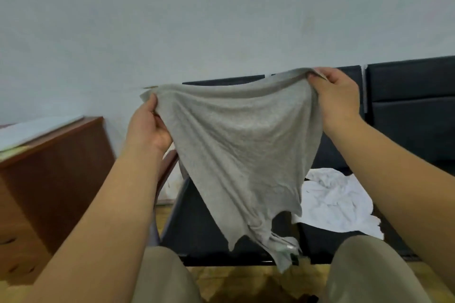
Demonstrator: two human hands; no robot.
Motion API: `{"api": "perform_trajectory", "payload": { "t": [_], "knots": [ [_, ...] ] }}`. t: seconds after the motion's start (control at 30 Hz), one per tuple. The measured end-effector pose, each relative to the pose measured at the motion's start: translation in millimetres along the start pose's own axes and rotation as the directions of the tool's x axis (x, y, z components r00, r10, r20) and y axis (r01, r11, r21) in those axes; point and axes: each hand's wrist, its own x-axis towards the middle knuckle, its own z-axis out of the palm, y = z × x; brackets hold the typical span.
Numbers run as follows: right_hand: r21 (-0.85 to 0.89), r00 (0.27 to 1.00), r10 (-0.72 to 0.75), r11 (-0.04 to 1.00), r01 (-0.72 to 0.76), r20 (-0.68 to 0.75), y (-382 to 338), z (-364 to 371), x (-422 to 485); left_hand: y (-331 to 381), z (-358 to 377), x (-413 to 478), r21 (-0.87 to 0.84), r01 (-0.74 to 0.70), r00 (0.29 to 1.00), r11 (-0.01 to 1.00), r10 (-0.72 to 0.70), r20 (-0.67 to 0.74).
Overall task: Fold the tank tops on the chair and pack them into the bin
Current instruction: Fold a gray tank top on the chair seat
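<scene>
Now the left hand (150, 125) and right hand (337, 98) each pinch a top corner of the grey tank top (236, 145), stretched from 9 to 3 o'clock; it hangs toward 6 above the chair (197, 224).

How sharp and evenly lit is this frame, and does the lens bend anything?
Head view: soft overall, the brown wooden cabinet smeared at the left edge; head view: flat diffuse light, no glare, the crumpled white garment washed out; head view: wide-angle bowing tilts the black padded chair back behind the grey knit tank top.
</scene>
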Motion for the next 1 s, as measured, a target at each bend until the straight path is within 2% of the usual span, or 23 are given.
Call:
{"api": "perform_trajectory", "payload": {
  "t": [0.17,0.27,0.4,0.5,0.77,0.83,1.0],
  "knots": [
    [-0.034,0.993,-0.119,0.992,0.119,0.006,-51,9,8,43,18,-10,0.062,-0.047,0.997,0.997,0.044,0.058],
    [-0.132,0.986,-0.160,0.977,0.165,0.043,-64,13,14,60,22,-12,0.114,-0.104,0.992,0.988,0.095,0.083],
    [-0.321,0.975,-0.183,0.923,0.214,0.125,-53,17,19,71,10,-3,0.170,-0.149,0.989,0.974,0.147,0.022],
    [-0.452,0.967,-0.144,0.863,0.227,0.209,-31,18,14,67,-16,20,0.239,-0.150,0.984,0.959,0.169,-0.062],
    [-0.630,0.980,0.077,0.774,0.057,0.183,75,20,0,5,-110,79,0.417,-0.079,0.975,0.905,0.157,-0.156],
    [-0.671,0.975,0.158,0.741,-0.011,0.159,104,25,-3,-18,-131,86,0.515,-0.035,0.977,0.856,0.139,-0.164],
    [-0.640,0.921,0.381,0.729,-0.242,0.085,166,41,-7,-67,-162,116,0.723,0.050,0.949,0.689,0.194,-0.250]
  ]
}}
